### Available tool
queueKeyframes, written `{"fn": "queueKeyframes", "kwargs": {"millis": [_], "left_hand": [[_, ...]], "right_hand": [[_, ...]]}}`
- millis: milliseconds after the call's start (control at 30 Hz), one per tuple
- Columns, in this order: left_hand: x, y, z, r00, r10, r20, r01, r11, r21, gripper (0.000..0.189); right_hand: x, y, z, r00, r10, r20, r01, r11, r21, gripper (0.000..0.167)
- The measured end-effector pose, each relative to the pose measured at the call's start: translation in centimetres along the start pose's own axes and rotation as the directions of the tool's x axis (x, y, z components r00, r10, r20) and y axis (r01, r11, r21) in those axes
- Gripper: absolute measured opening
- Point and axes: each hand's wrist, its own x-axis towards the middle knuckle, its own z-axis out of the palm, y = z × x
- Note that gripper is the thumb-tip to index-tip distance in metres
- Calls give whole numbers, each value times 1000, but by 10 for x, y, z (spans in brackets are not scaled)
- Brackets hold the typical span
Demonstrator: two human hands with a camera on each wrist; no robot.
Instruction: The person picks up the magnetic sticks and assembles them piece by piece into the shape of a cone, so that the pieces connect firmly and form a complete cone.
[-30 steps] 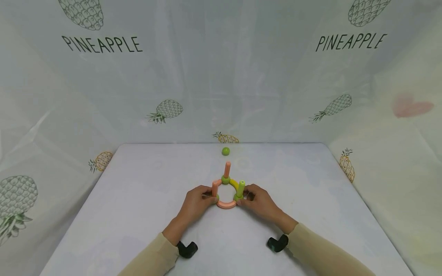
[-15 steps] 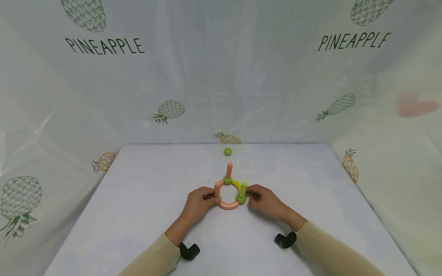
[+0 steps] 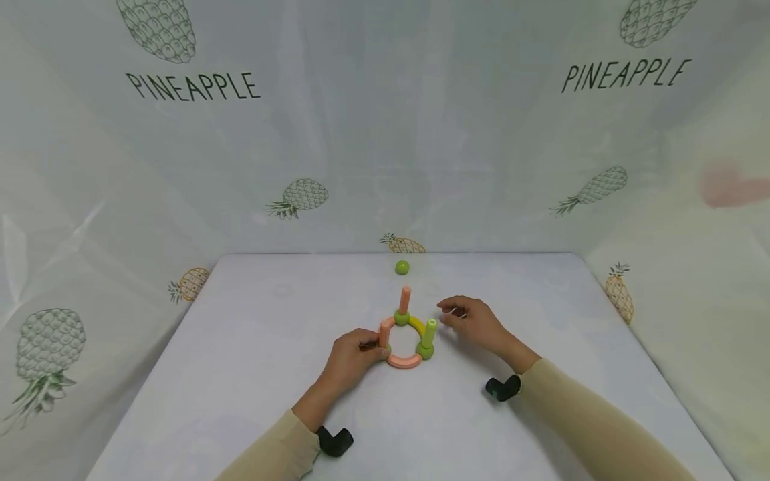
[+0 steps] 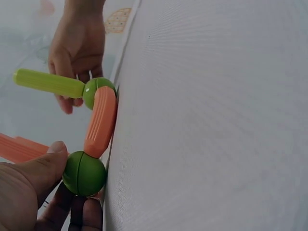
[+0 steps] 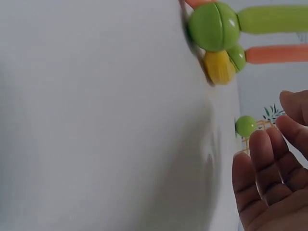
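Observation:
On the white table lies a ring of curved rods joined by green balls, with straight rods standing up from the balls. My left hand (image 3: 351, 361) pinches the left green ball (image 4: 84, 174), thumb against its side, below an upright orange rod (image 3: 384, 333). An orange curved rod (image 3: 404, 361) makes the ring's front, a yellow curved rod (image 3: 417, 325) its right side. The right ball (image 3: 424, 351) bears a lime rod (image 3: 430, 333); the back ball (image 3: 402, 318) bears another orange rod (image 3: 406, 300). My right hand (image 3: 478, 326), fingers loosely bent around nothing, hovers right of the ring.
A loose green ball (image 3: 402, 267) rests near the table's back edge, behind the ring. White cloth (image 3: 373, 133) printed with pineapples hangs behind and beside the table (image 3: 271, 300). A black wrist device (image 3: 502, 388) sits below each hand.
My right hand has let go of the right green ball and moved back and to the right, away from the ring. My left hand stays at the left ball. The view has shifted slightly.

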Motion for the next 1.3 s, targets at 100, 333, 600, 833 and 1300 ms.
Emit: {"fn": "queueKeyframes", "kwargs": {"millis": [100, 333, 600, 833, 1300], "left_hand": [[1, 0, 0, 1000, -4, 2, 4, 1000, 0, 21], [3, 1, 0, 1000, -1, 1, 1, 999, 32, 22], [1, 3, -1, 1000, -19, 11, 19, 1000, 20, 24], [-3, 4, 1, 999, -30, 33, 31, 1000, -7, 26], [-2, 3, 1, 999, -28, 39, 28, 1000, 2, 26]], "right_hand": [[17, -4, -2, 999, 1, -34, -2, 1000, -18, 39], [60, -12, -1, 997, -23, -77, 21, 1000, -16, 47], [105, -13, 8, 996, -43, -78, 44, 999, 1, 49], [127, -8, 19, 999, -40, -34, 41, 998, 41, 51], [144, 4, 35, 998, -67, 16, 67, 998, -20, 35]]}}
